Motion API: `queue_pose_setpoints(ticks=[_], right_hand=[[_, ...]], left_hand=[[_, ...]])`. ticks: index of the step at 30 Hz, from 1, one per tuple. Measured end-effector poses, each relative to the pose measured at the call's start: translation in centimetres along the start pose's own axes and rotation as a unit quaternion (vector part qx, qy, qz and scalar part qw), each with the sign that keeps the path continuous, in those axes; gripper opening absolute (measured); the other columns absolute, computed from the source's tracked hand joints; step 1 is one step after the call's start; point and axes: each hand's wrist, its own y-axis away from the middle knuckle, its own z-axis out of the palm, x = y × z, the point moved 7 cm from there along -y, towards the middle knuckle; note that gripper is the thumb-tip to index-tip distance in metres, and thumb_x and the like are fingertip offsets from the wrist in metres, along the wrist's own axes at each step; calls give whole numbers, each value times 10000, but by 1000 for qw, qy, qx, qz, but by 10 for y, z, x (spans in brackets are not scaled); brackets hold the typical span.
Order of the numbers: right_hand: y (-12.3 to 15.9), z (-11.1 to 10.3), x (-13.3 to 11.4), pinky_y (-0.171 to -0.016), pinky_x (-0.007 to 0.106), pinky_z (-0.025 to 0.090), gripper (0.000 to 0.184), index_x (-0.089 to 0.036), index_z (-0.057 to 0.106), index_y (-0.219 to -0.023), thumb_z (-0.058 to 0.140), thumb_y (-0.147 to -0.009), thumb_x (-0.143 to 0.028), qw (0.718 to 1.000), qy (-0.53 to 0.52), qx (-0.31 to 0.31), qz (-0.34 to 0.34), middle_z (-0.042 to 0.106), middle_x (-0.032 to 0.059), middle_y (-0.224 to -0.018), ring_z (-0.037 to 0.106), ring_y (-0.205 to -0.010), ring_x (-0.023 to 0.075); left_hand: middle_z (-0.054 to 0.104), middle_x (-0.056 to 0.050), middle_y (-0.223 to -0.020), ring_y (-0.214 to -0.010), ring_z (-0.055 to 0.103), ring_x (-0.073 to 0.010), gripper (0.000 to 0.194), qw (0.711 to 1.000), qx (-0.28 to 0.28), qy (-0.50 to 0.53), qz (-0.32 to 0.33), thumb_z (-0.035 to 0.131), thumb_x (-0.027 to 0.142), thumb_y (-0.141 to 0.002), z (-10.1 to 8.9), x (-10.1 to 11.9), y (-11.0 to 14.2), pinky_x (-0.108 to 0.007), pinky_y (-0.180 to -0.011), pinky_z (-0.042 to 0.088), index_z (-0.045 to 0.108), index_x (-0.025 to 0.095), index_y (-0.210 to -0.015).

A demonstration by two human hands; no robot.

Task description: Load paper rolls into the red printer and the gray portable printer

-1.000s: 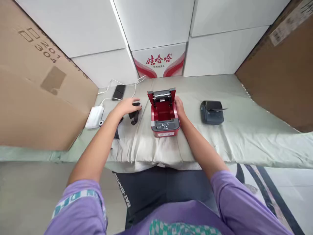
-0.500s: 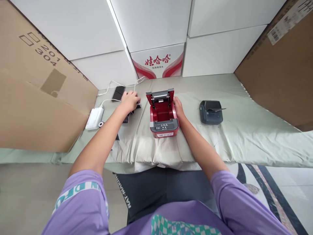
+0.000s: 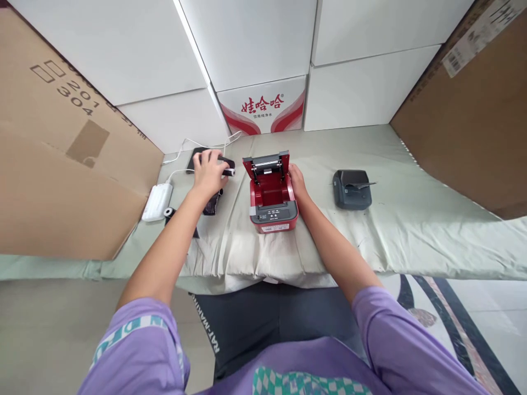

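My left hand is closed around a small black roll with a white core end, just above the cloth. Below that hand lies a dark, shiny crumpled piece, partly hidden by the wrist. In the middle stands a red and dark grey label printer, its lid raised and its red inner bay showing. My right hand holds the printer's right side, some fingers hidden behind it. Near my left forearm lies another black roll with a white core.
A white power bank with a white cable stands at left, and a black phone-like slab lies behind my left hand. A second dark printer sits at right. Cardboard boxes and white cartons border the cloth-covered surface.
My left hand has shifted left and turned, lifting the black roll off the crumpled piece, which now shows below. My right hand stays on the printer.
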Motion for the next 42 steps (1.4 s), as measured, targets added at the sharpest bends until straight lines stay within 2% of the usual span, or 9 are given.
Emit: queue_pose_setpoints(ticks=[5, 11, 19, 24, 27, 30, 35, 39, 42], right_hand=[[-1, 0, 0, -982, 358, 504, 541, -238, 616, -913, 544, -851, -770, 1000, 0, 1, -10, 702, 40, -1018, 627, -1033, 220], [-1, 0, -1, -959, 347, 506, 544, -243, 607, -908, 535, -852, -778, 1000, 7, -2, -7, 684, 29, -977, 619, -983, 210], [2, 2, -9, -995, 350, 495, 537, -234, 594, -874, 543, -841, -768, 1000, 0, 6, -12, 689, 39, -989, 613, -1023, 210], [5, 2, -13, -979, 342, 499, 538, -236, 583, -866, 524, -857, -771, 1000, 23, 10, -1, 686, 33, -969, 609, -998, 200], [5, 3, -10, -970, 341, 501, 535, -233, 597, -876, 528, -856, -764, 1000, 27, 9, 2, 688, 32, -963, 609, -990, 200], [4, 0, -11, -947, 351, 510, 507, -234, 619, -905, 529, -866, -732, 1000, 20, 18, -9, 689, 38, -971, 615, -981, 207], [13, -18, -67, -980, 388, 491, 393, -267, 714, -947, 557, -923, -626, 990, 75, 38, -117, 650, 49, -1018, 592, -1067, 235], [41, -5, -136, -1127, 485, 397, 348, -269, 774, -861, 654, -916, -591, 968, 130, -90, -197, 610, 63, -1120, 518, -1238, 287], [61, 17, -160, -1126, 522, 375, 357, -273, 784, -840, 696, -884, -616, 946, 155, -193, -209, 625, 66, -1062, 520, -1181, 293]], left_hand=[[449, -93, -1557, -1475, 286, -420, 241, 993, 101, 26, -54, 658, 347, -906, -51, -2, 37, -695, -1189, 122, 747, 273, -1117], [556, -3, -1475, -1544, 220, -391, 192, 992, 99, 74, -11, 760, 279, -819, -81, 5, 61, -703, -1243, -34, 753, 332, -1003], [613, -58, -1360, -1422, 384, -378, 205, 974, 159, 139, 87, 708, 434, -886, -118, 34, 71, -683, -1211, 244, 761, 335, -1058], [656, -28, -1190, -1326, 462, -336, 65, 973, 87, 135, 165, 725, 435, -874, -106, 77, 67, -683, -1227, 184, 749, 394, -918], [672, 2, -1058, -1208, 549, -277, 73, 968, -2, 167, 187, 715, 453, -877, -88, 99, 58, -624, -1208, 261, 709, 395, -833], [669, 9, -1006, -1173, 568, -257, 124, 958, -16, 227, 177, 739, 485, -847, -84, 106, 49, -577, -1167, 339, 680, 376, -851], [704, 15, -1105, -1215, 578, -261, 195, 949, -31, 246, 193, 683, 564, -877, -90, 109, 44, -560, -1197, 326, 691, 383, -950], [719, 1, -1177, -1314, 571, -284, 263, 950, -18, 228, 214, 641, 557, -916, -96, 112, 51, -554, -1231, 290, 708, 413, -1126], [725, 4, -1198, -1375, 547, -285, 267, 954, -7, 202, 223, 623, 535, -934, -94, 112, 56, -543, -1240, 286, 706, 445, -1171]])
